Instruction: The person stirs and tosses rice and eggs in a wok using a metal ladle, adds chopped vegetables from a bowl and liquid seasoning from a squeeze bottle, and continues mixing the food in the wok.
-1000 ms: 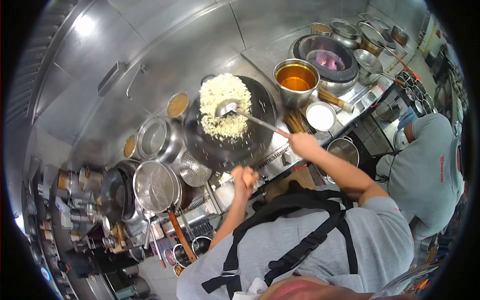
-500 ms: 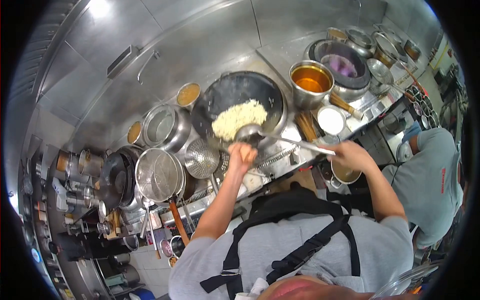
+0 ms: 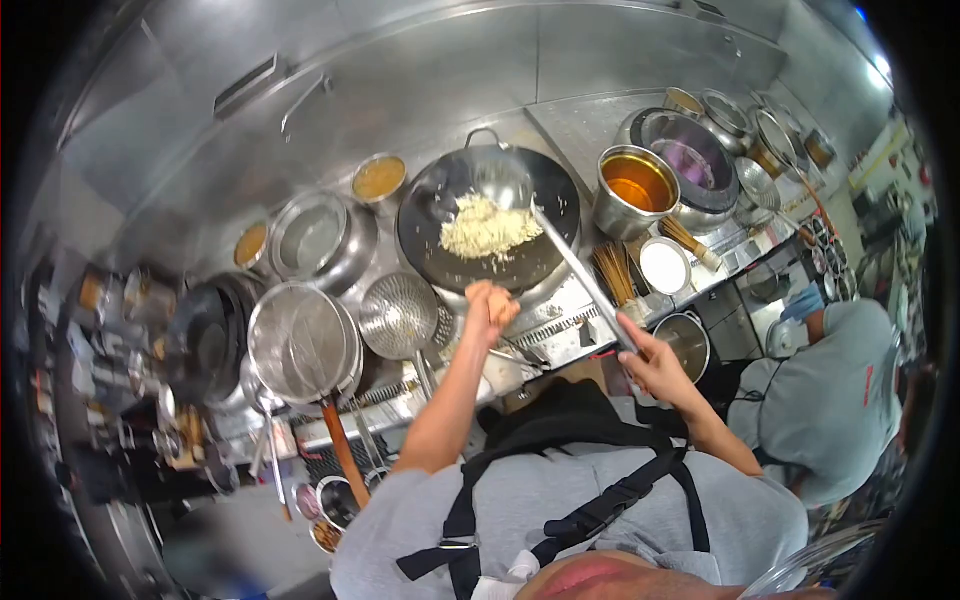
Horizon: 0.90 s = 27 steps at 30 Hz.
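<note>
Pale rice-like food (image 3: 485, 228) lies in a black wok (image 3: 425, 225) in the middle of the view. My left hand (image 3: 492, 308) is closed at the wok's near rim, around what looks like its handle, mostly covered by the fingers. A long metal ladle (image 3: 580, 270) runs from my right hand (image 3: 655, 362) up to the wok. Its bowl is at the far side of the food. My right fingers close around the end of the ladle's handle.
Right of the wok are a steel pot of amber liquid (image 3: 636, 185), a bamboo brush (image 3: 613, 273) and a white-filled bowl (image 3: 665, 265). A perforated ladle (image 3: 398, 315) and mesh strainers (image 3: 300, 340) sit left. A person in grey (image 3: 830, 400) is at the right.
The ladle's bowl has moved from the near side of the food to its far side. My right hand is lower and further left. The wok looks flatter, and the food is in a smaller heap.
</note>
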Each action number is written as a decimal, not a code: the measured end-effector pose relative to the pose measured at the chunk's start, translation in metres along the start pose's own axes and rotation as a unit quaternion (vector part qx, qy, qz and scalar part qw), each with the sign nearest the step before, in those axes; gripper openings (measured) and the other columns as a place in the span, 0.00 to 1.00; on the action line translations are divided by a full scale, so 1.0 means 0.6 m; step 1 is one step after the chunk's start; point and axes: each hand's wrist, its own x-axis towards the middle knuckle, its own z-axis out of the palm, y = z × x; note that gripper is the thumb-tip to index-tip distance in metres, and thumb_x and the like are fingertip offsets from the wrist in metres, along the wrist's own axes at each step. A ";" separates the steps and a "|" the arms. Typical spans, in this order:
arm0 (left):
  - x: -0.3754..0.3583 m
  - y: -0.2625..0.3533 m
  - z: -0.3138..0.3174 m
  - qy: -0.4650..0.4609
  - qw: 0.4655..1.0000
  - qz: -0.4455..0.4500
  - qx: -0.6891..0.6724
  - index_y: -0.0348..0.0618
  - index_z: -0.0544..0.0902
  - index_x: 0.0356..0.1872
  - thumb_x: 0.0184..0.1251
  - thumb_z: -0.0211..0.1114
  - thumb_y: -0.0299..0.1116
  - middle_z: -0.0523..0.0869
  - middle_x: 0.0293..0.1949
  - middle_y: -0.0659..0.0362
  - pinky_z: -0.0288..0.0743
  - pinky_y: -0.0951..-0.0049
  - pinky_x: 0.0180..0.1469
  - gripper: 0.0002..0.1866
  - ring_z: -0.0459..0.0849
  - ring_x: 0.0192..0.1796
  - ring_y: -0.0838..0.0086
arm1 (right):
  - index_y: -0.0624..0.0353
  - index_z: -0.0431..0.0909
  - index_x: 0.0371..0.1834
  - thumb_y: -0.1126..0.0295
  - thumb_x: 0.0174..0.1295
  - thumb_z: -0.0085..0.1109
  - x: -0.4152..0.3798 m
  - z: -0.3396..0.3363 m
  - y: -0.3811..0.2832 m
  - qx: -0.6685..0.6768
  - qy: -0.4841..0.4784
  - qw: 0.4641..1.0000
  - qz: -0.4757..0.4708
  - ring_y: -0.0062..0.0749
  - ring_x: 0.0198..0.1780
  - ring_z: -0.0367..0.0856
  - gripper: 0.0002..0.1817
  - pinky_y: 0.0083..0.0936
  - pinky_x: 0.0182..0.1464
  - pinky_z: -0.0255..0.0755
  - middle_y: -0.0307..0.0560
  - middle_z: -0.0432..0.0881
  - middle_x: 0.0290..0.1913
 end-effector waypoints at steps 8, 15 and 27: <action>-0.087 -0.048 0.026 0.040 0.990 -0.057 0.123 0.43 0.77 0.52 0.65 0.68 0.44 0.84 0.40 0.58 0.84 0.66 0.40 0.21 0.86 0.37 0.70 | 0.31 0.52 0.78 0.62 0.75 0.45 0.116 -0.144 -0.043 0.355 -0.166 0.908 0.147 0.17 0.12 0.56 0.29 0.13 0.11 0.52 0.32 0.63 0.20; -0.259 -0.170 -0.042 0.098 0.985 -0.131 0.052 0.34 0.72 0.59 0.67 0.60 0.56 0.84 0.42 0.47 0.84 0.63 0.40 0.34 0.86 0.39 0.60 | 0.25 0.53 0.76 0.62 0.74 0.46 0.336 -0.081 -0.020 -0.026 -0.184 0.977 0.107 0.12 0.14 0.54 0.29 0.15 0.13 0.50 0.28 0.59 0.18; -0.446 -0.268 0.014 0.129 0.990 0.052 0.027 0.33 0.73 0.56 0.66 0.63 0.54 0.85 0.39 0.49 0.83 0.70 0.36 0.32 0.87 0.37 0.65 | 0.34 0.60 0.74 0.72 0.66 0.52 0.408 -0.142 0.079 -0.382 -0.087 0.897 -0.204 0.57 0.38 0.83 0.32 0.35 0.43 0.74 0.68 0.82 0.37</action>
